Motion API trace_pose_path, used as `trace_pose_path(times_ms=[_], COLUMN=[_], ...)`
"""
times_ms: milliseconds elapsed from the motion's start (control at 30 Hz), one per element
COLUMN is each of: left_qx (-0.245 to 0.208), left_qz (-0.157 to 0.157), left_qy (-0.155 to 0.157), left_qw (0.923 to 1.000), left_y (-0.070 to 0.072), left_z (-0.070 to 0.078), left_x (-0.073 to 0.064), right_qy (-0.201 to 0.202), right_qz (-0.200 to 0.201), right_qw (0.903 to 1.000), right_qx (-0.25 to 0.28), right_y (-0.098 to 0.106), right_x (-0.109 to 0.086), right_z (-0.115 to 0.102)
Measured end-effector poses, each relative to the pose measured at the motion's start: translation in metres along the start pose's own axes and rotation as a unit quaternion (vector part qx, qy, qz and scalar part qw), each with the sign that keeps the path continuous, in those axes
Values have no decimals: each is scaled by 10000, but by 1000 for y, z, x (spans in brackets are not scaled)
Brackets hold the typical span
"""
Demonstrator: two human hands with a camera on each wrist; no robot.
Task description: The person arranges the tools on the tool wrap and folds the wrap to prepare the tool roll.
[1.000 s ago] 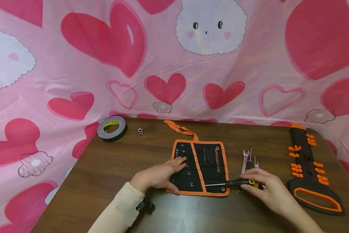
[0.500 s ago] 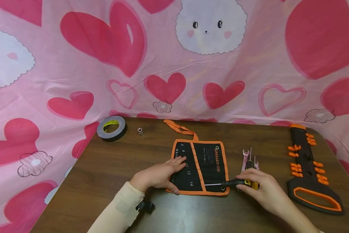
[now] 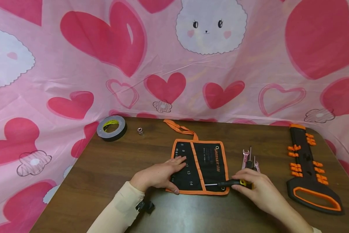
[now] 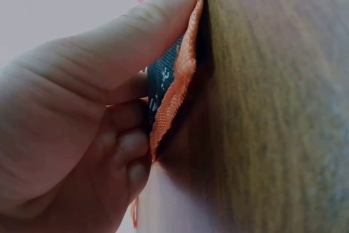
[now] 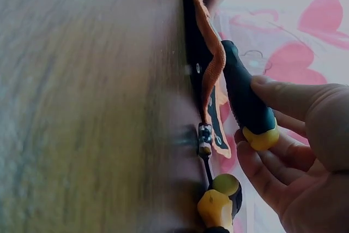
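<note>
A black tool pouch with orange edging and numbered pockets lies flat on the table. My left hand rests over its left side, fingers extended, the thumb on the cloth near the orange edge. My right hand pinches a black and yellow screwdriver by its handle between thumb and fingers. It lies across the pouch's right flap, pointing left. Its thin shaft reaches the orange pocket seam near the 14, and the tip is hidden there. In the right wrist view, the screwdriver handle hangs beside the pouch's orange edge.
Behind my right hand lie pink wrenches and another screwdriver. A black and orange rack with clips stands at the right. At the back left are a tape roll and a small metal socket.
My right hand has moved left with the screwdriver, and less of its shaft shows before the pocket seam. The left hand stays in place on the pouch.
</note>
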State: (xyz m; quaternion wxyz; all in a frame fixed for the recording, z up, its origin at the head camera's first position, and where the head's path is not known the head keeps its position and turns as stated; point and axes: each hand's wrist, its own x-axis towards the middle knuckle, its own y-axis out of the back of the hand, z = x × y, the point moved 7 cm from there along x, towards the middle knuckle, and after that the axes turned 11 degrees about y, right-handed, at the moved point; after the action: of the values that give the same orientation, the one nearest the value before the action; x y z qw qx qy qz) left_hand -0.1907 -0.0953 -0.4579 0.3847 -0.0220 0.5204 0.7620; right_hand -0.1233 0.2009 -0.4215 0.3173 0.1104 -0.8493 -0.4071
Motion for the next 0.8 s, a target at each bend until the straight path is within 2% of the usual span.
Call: trace_pose_path(times_ms=[533,800], left_qx=[-12,28], left_qz=[-9,29], left_qy=[45,15], left_qw=[10000,10000], left_y=[1,0], left_z=[0,-1], left_x=[0,1], right_qy=[236,-123], right_qz=[-39,-493], right_qw=[9996,9987], right_qx=[-116,87], right_y=[-11,-21], right_x=[10,13], right_z=[-12,-12])
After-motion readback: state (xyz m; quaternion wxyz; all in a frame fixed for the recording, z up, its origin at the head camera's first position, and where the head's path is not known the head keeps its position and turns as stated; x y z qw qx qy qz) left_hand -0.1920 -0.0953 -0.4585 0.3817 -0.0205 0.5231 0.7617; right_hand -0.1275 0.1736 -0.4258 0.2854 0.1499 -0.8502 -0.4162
